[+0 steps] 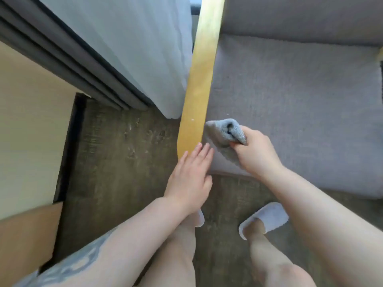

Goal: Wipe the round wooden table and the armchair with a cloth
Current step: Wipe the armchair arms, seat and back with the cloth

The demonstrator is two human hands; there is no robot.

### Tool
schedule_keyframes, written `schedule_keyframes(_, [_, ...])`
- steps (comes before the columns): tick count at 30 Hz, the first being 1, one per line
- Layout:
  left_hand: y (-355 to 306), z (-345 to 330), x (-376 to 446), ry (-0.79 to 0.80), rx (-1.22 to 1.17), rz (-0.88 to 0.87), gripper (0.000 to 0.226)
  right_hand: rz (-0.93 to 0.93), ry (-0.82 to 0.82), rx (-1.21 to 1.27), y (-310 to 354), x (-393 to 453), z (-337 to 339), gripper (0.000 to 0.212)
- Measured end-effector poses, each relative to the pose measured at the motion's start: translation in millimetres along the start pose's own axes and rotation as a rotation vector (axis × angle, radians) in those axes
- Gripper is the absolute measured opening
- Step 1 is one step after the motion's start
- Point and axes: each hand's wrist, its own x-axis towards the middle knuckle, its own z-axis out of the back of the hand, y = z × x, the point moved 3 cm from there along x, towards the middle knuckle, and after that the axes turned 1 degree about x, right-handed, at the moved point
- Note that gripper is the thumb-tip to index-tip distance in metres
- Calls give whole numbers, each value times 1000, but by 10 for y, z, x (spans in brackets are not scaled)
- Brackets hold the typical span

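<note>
Right hand (256, 154) pinches a bunched grey cloth (227, 132) at the front corner of the armchair seat cushion (290, 104), just beside the wooden armrest (200, 79). Left hand (189, 177) is flat and open, empty, fingertips at the armrest's front end. Armchair wiping looks underway, likely armrest or cushion edge. Round table not in view, so can't tell whether it's done.

Grey cloth (227, 131) rests on the armchair (300, 112) seat cushion.
</note>
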Motion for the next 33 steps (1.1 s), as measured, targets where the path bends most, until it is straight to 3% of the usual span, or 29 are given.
schedule_keyframes(3, [98, -75, -64, -74, -87, -15, 62, 44, 31, -42, 62, 51, -98, 32])
schedule_keyframes(5, [121, -99, -73, -172, -197, 24, 63, 118, -44, -53, 107, 72, -43, 38])
schedule_keyframes(7, [160, -131, -67, -327, -299, 145, 60, 335, -154, -215, 177, 74, -20, 51])
schedule_keyframes(8, [183, -159, -60, -417, -372, 256, 59, 509, -114, -327, 215, 64, -92, 56])
schedule_keyframes(11, [214, -323, 0, -575, -620, 652, 58, 1087, 425, -669, 77, 74, -481, 59])
schedule_keyframes(12, [178, -376, 29, -603, -662, 711, 56, 1198, 496, -732, 14, 246, -474, 59])
schedule_keyframes(13, [127, -417, 58, -630, -686, 740, 54, 1210, 474, -759, 0, 488, -417, 60])
schedule_keyframes(16, [-7, -473, 138, -747, -691, 833, 59, 832, 180, -643, 147, 1104, -118, 65])
schedule_keyframes(17, [-32, -498, 164, -802, -689, 880, 60, 816, 162, -630, 176, 1097, -147, 64])
schedule_keyframes(21, [-97, -633, 271, -1017, -727, 1058, 56, 1443, 671, -791, 5, 699, -345, 61])
schedule_keyframes(22, [-127, -630, 291, -1043, -739, 1080, 54, 1476, 657, -824, 35, 839, -298, 62])
schedule_keyframes(23, [-151, -620, 301, -1057, -754, 1090, 54, 1396, 532, -819, 68, 1011, -267, 63])
schedule_keyframes(25, [-164, -624, 297, -1059, -790, 1092, 54, 1074, 299, -706, 189, 1117, -253, 64])
schedule_keyframes(26, [-150, -663, 289, -1059, -825, 1081, 54, 1040, 275, -684, 200, 985, -358, 64])
schedule_keyframes(30, [-100, -882, 178, -1119, -1018, 1079, 51, 1553, 632, -791, 108, 566, -667, 60])
schedule_keyframes(32, [-122, -901, 101, -1022, -865, 1111, 57, 1580, 533, -844, 226, 902, -579, 59])
schedule_keyframes(33, [-131, -884, 78, -991, -786, 1113, 61, 1457, 434, -828, 268, 1020, -537, 58])
